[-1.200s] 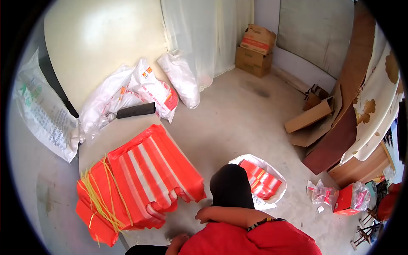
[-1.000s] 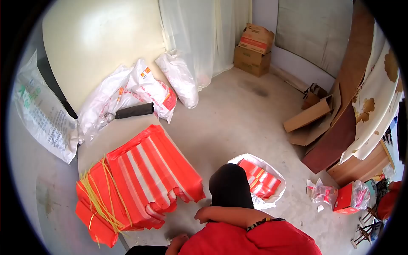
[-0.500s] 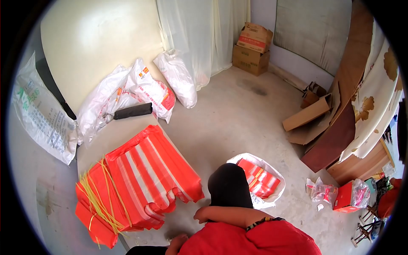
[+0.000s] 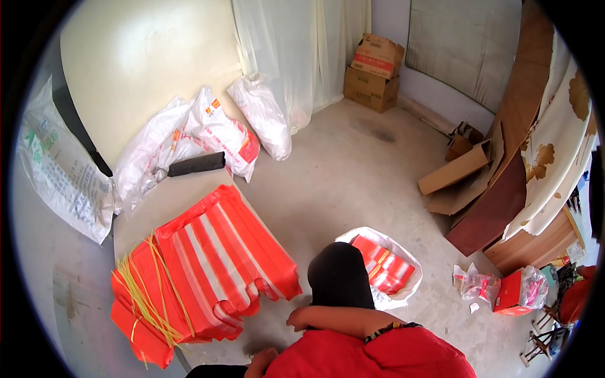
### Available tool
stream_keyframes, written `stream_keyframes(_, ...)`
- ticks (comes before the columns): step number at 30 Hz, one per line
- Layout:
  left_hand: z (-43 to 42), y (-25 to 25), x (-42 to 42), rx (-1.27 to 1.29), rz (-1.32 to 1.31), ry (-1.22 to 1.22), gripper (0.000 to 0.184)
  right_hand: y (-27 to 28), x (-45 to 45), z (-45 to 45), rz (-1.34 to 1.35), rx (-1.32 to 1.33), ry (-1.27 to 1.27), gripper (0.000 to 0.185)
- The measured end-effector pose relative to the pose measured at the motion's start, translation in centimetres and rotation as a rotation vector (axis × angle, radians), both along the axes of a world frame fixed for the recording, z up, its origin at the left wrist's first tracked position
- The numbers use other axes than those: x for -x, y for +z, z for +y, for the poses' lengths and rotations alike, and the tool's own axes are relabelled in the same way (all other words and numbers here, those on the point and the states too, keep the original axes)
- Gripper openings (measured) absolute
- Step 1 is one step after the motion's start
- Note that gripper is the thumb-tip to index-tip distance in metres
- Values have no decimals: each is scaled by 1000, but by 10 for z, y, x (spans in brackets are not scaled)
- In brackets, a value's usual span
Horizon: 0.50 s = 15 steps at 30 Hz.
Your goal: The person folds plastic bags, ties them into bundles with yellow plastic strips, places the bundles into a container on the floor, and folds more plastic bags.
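Observation:
My right hand [image 4: 301, 318] lies over the inner side of my bent right knee [image 4: 340, 277], with the forearm across my lap. Its fingers are too small and partly turned away to tell their pose. My left hand [image 4: 260, 361] rests low by my left thigh [image 4: 217, 371], mostly covered by my red shirt; its fingers are hidden. Nothing shows in either hand. Left of both hands is a stack of red-and-white striped plastic bags [image 4: 220, 252], apart from them. Thin yellow strips [image 4: 148, 296] lie loosely across the stack's near left end.
A white sack [image 4: 413, 255] holding red packs [image 4: 384, 268] stands beyond my right knee. White sacks [image 4: 214, 132] and a black roll [image 4: 196, 164] lie at the back left. Cardboard boxes [image 4: 372, 88] stand in the far corner. At right are cardboard [image 4: 457, 167] and a red box [image 4: 510, 293].

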State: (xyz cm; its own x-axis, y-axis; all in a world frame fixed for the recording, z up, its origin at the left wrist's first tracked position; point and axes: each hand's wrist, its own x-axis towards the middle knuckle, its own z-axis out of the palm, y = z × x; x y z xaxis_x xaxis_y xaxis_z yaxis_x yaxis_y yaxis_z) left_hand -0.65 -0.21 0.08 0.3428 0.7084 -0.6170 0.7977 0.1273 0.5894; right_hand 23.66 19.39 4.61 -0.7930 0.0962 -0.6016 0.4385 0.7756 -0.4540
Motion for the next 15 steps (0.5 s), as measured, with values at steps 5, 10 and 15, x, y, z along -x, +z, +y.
stream_keyframes(5, -1, -7, -1, 41, 13, 164, 39, 1, -1, 1, 6, 10, -12, 55)
stream_keyframes(10, -1, 4, -7, 73, 18, 259, 39, 11, -2, 2, -8, 14, -9, 55)
stream_keyframes(15, 3, -10, -4, 77, 26, 242, 38, 10, -3, 4, -2, 21, -18, 54)
